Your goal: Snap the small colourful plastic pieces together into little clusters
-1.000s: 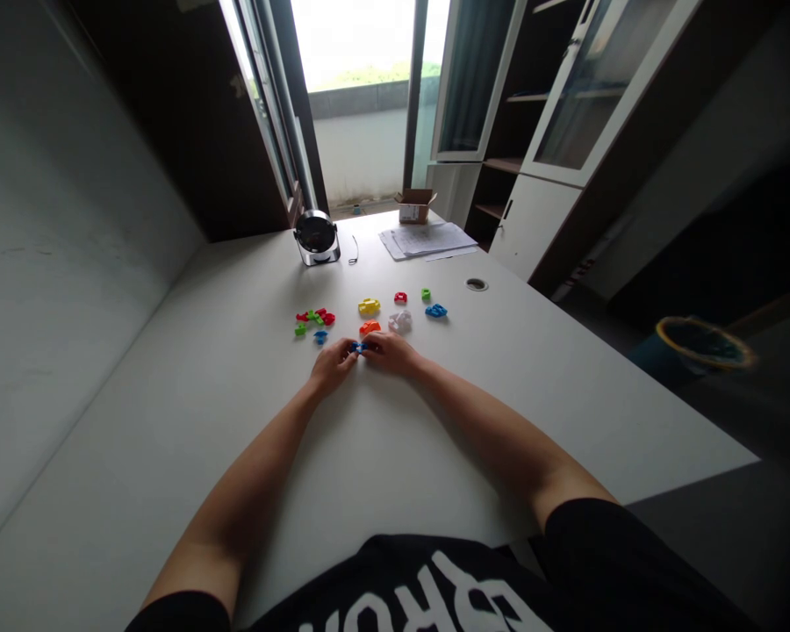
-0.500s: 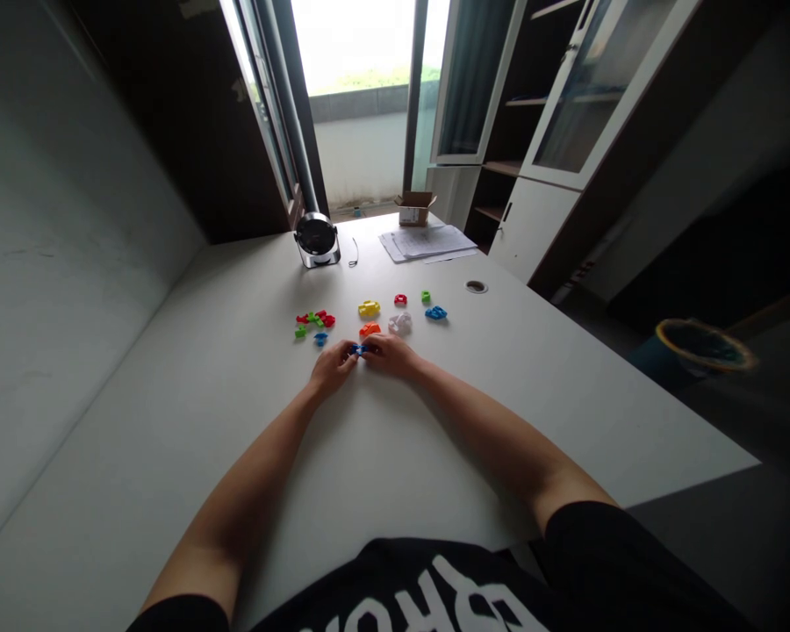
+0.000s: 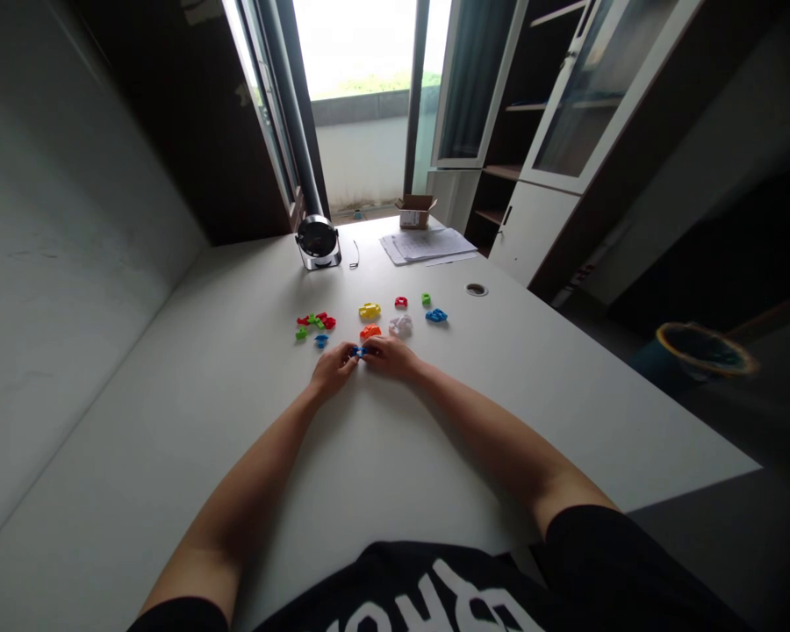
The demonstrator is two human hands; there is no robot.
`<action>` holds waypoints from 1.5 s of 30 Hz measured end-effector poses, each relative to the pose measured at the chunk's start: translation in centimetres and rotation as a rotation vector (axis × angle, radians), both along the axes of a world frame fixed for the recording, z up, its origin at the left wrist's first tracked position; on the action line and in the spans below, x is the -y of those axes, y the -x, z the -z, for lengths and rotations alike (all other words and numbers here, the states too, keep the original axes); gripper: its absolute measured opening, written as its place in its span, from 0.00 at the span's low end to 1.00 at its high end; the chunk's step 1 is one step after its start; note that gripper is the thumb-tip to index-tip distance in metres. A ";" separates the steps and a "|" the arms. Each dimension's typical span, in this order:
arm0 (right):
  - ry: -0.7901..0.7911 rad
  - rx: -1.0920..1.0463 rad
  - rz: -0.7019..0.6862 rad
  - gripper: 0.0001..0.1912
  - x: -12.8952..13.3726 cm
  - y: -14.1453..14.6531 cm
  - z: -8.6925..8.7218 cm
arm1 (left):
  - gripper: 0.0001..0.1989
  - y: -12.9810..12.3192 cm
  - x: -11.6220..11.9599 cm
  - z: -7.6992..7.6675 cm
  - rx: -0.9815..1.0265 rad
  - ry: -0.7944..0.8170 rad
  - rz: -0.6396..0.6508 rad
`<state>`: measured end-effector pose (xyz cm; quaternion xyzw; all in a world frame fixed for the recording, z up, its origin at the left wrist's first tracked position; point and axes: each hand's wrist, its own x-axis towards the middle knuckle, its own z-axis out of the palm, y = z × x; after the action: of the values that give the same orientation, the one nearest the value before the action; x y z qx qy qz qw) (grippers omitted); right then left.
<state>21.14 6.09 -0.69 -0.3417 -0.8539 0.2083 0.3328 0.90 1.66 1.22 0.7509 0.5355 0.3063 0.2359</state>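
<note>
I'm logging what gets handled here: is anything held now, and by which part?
A small blue plastic piece is held between the fingertips of the left hand and right hand; which part of it they grip is too small to tell.

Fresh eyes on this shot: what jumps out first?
Bright plastic pieces mid-table: a yellow piece, an orange piece and, to the left, a red-and-green cluster. The left hand and right hand meet just nearer, pinching a small blue piece. Far off, a bright doorway glares beyond the white table.
</note>
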 end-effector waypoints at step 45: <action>0.011 -0.001 -0.009 0.07 -0.1 -0.1 0.1 | 0.12 0.1 -0.3 0.6 -0.012 -0.009 0.005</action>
<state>21.22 6.16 -0.80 -0.3397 -0.8540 0.2147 0.3303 0.76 1.99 0.67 0.7552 0.5336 0.3033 0.2301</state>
